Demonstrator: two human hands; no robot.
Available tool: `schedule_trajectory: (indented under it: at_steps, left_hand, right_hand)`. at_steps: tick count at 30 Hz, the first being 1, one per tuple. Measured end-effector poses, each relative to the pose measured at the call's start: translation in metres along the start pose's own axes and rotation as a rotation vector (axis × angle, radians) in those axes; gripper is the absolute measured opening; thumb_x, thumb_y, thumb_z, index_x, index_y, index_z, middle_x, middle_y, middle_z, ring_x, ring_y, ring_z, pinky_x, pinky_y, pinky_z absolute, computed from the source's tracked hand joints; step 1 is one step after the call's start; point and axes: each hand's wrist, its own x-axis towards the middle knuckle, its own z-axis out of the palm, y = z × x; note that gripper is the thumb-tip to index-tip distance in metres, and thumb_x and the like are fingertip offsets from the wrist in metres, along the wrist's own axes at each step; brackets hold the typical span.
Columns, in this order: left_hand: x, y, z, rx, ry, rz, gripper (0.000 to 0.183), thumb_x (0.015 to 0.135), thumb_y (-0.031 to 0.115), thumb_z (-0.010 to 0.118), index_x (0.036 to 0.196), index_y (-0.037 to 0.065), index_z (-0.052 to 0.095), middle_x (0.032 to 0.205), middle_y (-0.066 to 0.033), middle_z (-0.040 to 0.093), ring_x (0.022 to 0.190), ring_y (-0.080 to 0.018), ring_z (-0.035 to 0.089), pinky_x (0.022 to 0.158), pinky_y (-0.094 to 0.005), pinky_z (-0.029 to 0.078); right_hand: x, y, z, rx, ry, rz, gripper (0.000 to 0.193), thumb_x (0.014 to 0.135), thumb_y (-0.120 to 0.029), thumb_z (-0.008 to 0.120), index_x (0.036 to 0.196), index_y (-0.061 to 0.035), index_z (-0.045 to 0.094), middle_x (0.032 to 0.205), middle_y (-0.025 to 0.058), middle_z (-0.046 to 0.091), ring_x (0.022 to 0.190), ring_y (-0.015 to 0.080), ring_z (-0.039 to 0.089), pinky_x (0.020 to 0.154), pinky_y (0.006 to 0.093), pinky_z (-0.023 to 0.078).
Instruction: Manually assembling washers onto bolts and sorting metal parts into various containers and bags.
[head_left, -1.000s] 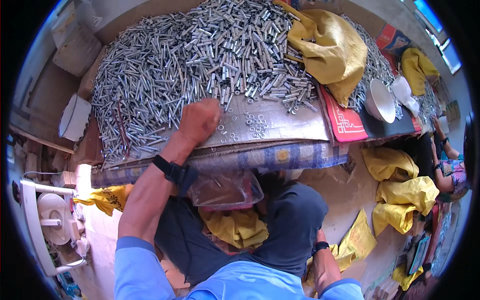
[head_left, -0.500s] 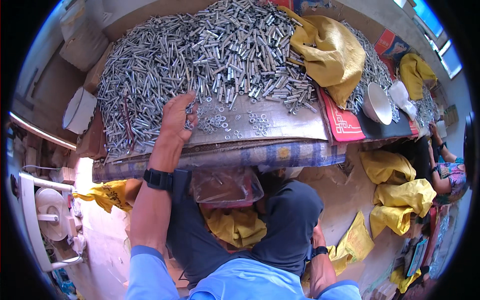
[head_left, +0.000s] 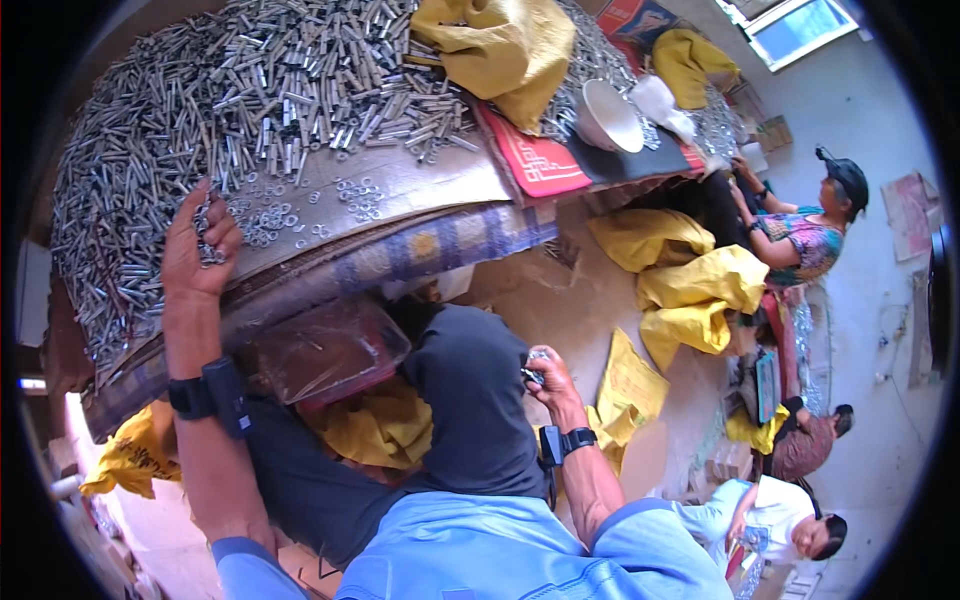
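A heap of silver metal sleeves (head_left: 300,85) covers the table. My left hand (head_left: 199,245) rests at its near edge, fingers curled around small metal washers (head_left: 209,235) that show in its palm. More loose washers (head_left: 266,222) lie on the grey sheet just right of that hand, and another small cluster of washers (head_left: 360,198) is farther right. Beside my right knee, away from the table, my right hand (head_left: 556,385) is closed on small shiny metal pieces (head_left: 538,366). Their exact kind is too small to make out.
A yellow cloth sack (head_left: 500,50) lies over the heap, with a white bowl (head_left: 608,115) to its right. Yellow sacks (head_left: 690,280) lie on the floor at right. One co-worker (head_left: 800,225) works at the table's far end; other people (head_left: 785,520) are at lower right.
My view has turned to the right, bringing more people into sight. My right hand has risen from beside my leg, showing metal pieces in it. The left hand stays at the heap's edge.
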Motion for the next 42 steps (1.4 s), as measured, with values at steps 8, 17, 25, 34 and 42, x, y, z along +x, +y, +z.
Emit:
schedule_trajectory:
  at_steps: [8, 17, 25, 34, 42]
  left_hand:
    - [-0.024, 0.010, 0.004, -0.066, 0.103, 0.041, 0.017, 0.092, 0.020, 0.069, 0.091, 0.009, 0.056, 0.065, -0.0015, 0.054, 0.045, -0.0106, 0.044, 0.039, -0.0262, 0.032]
    - [-0.028, 0.023, 0.007, -0.148, -0.009, 0.047, 0.018, 0.094, 0.020, 0.067, 0.085, 0.011, 0.054, 0.062, 0.0009, 0.049, 0.045, -0.0089, 0.043, 0.039, -0.0260, 0.031]
    - [-0.025, 0.028, 0.010, -0.129, 0.067, 0.069, 0.016, 0.095, 0.019, 0.066, 0.091, 0.011, 0.052, 0.062, 0.0008, 0.049, 0.045, -0.0084, 0.045, 0.037, -0.0248, 0.030]
    - [-0.024, 0.022, 0.024, -0.018, 0.167, 0.122, 0.014, 0.094, 0.017, 0.066, 0.091, 0.011, 0.054, 0.061, 0.0019, 0.049, 0.043, -0.0072, 0.042, 0.037, -0.0249, 0.031]
    - [-0.013, 0.008, 0.022, 0.073, 0.132, 0.132, 0.015, 0.092, 0.016, 0.067, 0.088, 0.008, 0.056, 0.066, -0.0023, 0.052, 0.046, -0.0090, 0.043, 0.039, -0.0256, 0.032]
  right_hand:
    - [-0.036, -0.103, 0.107, -0.051, -0.312, -0.249, 0.030, 0.075, 0.004, 0.070, 0.098, -0.0082, 0.055, 0.078, 0.0074, 0.059, 0.051, 0.0150, 0.054, 0.033, 0.0247, 0.038]
    - [-0.047, -0.165, 0.355, -0.597, -0.678, -0.349, 0.032, 0.070, 0.002, 0.070, 0.099, -0.0052, 0.057, 0.076, 0.0047, 0.059, 0.054, 0.0117, 0.054, 0.036, 0.0234, 0.037]
    - [-0.018, -0.108, 0.485, -1.318, -0.733, -0.895, 0.031, 0.071, -0.008, 0.074, 0.101, -0.0047, 0.070, 0.079, 0.0068, 0.066, 0.063, 0.0101, 0.060, 0.048, 0.0291, 0.045]
    - [0.008, -0.097, 0.474, -0.955, -0.645, -0.865, 0.019, 0.079, -0.001, 0.064, 0.097, 0.0030, 0.071, 0.083, 0.0128, 0.072, 0.067, 0.0172, 0.070, 0.064, 0.0330, 0.056]
    - [0.002, -0.098, 0.465, -1.000, -0.761, -1.054, 0.024, 0.085, 0.001, 0.063, 0.108, 0.0049, 0.067, 0.093, 0.0118, 0.071, 0.081, 0.0163, 0.069, 0.069, 0.0289, 0.057]
